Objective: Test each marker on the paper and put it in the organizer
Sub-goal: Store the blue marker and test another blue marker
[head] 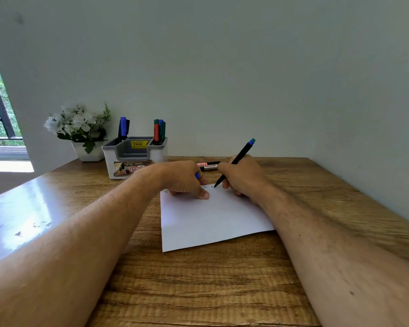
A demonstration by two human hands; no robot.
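While the right hand [240,177] grips a black marker with a blue-green end [236,161] in a writing hold, the tip rests on the far edge of the white paper [213,218], where a few faint test marks show. The left hand [187,179] presses its thumb and fingers on the same far edge to steady the sheet; a small blue piece, probably the cap [197,176], is pinched among its fingers.

The paper lies on the wooden table [198,279], toward its far right portion. Just beyond the hands, two markers with red-and-white labels [208,165] lie flat on the table, judged still to be tested.

The grey-and-white organizer [135,159] stands near the far edge, left of the hands. One rear compartment holds blue and black markers [123,128]; the other holds red, green and blue ones [159,132]. The task appears well past halfway: one marker under test, two outstanding. A potted white flower plant [80,131] stands at the far left corner.
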